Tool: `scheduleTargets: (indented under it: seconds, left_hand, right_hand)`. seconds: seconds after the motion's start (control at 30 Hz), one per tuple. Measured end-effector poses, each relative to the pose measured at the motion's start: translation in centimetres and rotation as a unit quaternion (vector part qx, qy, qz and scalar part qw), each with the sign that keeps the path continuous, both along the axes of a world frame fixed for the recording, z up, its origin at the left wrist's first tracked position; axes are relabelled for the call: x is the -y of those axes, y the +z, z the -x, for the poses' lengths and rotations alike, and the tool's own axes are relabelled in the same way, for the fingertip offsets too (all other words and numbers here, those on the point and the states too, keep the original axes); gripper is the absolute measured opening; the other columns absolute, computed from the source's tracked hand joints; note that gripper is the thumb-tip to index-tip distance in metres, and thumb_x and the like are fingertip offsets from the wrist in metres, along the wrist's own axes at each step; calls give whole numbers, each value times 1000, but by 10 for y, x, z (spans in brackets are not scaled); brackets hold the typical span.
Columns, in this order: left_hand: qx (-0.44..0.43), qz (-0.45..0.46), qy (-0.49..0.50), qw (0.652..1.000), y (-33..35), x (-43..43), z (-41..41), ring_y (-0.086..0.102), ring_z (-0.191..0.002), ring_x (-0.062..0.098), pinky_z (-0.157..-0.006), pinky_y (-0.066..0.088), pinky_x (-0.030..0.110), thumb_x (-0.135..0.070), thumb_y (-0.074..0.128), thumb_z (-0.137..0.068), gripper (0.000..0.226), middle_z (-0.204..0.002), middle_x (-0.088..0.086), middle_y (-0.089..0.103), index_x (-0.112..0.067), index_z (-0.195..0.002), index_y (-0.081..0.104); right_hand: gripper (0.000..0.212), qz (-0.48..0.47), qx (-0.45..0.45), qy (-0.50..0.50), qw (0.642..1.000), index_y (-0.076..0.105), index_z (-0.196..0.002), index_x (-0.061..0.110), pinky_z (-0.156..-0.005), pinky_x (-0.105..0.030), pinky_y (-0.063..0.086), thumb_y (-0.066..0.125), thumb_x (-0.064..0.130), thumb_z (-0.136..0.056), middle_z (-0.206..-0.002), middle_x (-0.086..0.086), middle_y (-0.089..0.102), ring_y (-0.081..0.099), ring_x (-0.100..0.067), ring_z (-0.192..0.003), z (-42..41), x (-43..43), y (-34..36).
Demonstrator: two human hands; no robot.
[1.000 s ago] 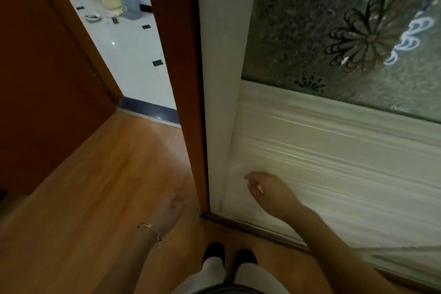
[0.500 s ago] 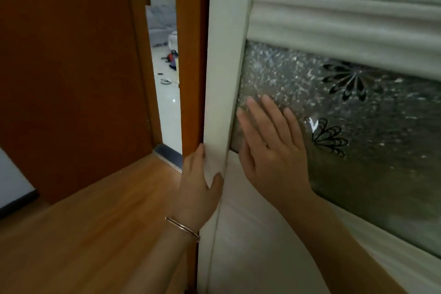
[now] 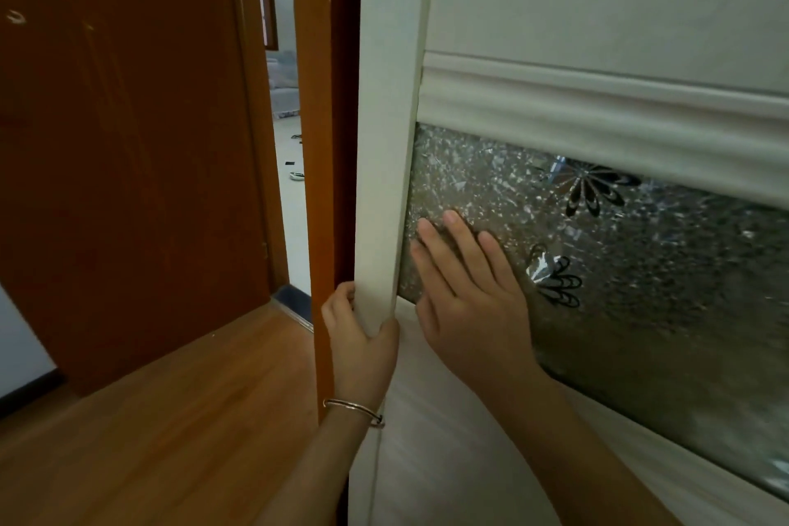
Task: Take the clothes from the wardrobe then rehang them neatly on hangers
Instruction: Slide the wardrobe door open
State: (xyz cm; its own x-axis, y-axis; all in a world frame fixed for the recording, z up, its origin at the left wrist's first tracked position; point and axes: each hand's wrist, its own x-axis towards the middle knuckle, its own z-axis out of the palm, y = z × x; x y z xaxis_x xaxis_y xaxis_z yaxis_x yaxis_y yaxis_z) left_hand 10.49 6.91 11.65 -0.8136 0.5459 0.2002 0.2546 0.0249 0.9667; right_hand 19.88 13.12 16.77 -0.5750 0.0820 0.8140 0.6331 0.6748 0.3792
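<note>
The white wardrobe door (image 3: pixel 597 13) fills the view from 12 round to 5 o'clock. It is closed or nearly so, and nothing of the inside shows. The clothes and hangers are out of sight, and I judge the clothes to be behind this door. At 9 to 10 o'clock stands a brown room door (image 3: pixel 128 141), with a narrow opening beside it at 11 o'clock onto a pale-floored room. The wooden floor (image 3: pixel 170 419) runs across 7 to 8 o'clock.

Set in the wardrobe door from the centre out to 4 o'clock is a frosted glass panel (image 3: pixel 661 312). The door's upright white edge post (image 3: pixel 384 141) lies just left of the panel.

The right hand (image 3: pixel 474 312) lies at the centre, released, with straight fingers and palm pressed flat on the glass. The left hand (image 3: pixel 363 346), at 6 o'clock, grasps the edge post, fingers curled behind it and thumb across the front. A thin bracelet (image 3: pixel 354 408) circles that wrist.

This looks like the very first step, getting the wardrobe open. The next move likely calls for both hands to drive the door sideways toward 3 o'clock, assuming it slides, with pressure kept even so the palm does not skid on the glass.

No brand, label or readable writing appears. The only markings are black flower decals (image 3: pixel 593 188) on the glass.
</note>
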Motion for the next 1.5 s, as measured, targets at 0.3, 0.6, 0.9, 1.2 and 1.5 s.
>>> scheduleTargets:
  seconds: [0.3,0.6,0.9,1.2,1.5]
  left_hand:
    - [-55,-39,-112,991,-11,20,-15,62,-88,-3,-73,48,5,-7,61,-82,31,-99,-9,63,-32,-101,59]
    - [-132,-59,-334,932,-7,-3,-64,64,-71,-9,-65,48,6,-50,60,-62,19,-77,-41,62,-34,-68,67]
    - [-88,-2,-595,799,7,-54,-137,61,-84,-17,-75,44,0,-20,83,-59,41,-80,-40,65,-47,-82,62]
    - [-215,-36,-647,731,12,-60,-236,66,-72,6,-66,51,13,-20,74,-73,7,-74,-5,71,-24,-77,71]
    - [-273,-33,-674,686,25,-59,-336,64,-87,9,-78,51,19,-30,63,-82,20,-85,-5,65,-14,-93,66]
  right_hand:
    - [43,-19,-141,-48,989,59,-118,14,-114,-39,18,57,35,-80,-128,-3,56,42,-24,-124,-34,8,-8]
    - [78,-1,-259,-181,949,42,-124,4,-110,-53,22,59,61,-73,-130,-10,41,32,-29,-129,-105,18,-16]
    - [78,66,-311,-269,909,34,-132,9,-106,-50,35,63,50,-72,-138,-11,40,38,-28,-132,-185,46,-9]
    - [80,174,-362,-351,846,25,-139,22,-109,-32,35,58,47,-71,-144,-4,43,34,-13,-134,-257,67,0]
    - [85,256,-426,-348,795,15,-139,39,-110,-21,29,70,33,-76,-145,19,28,20,10,-129,-336,78,11]
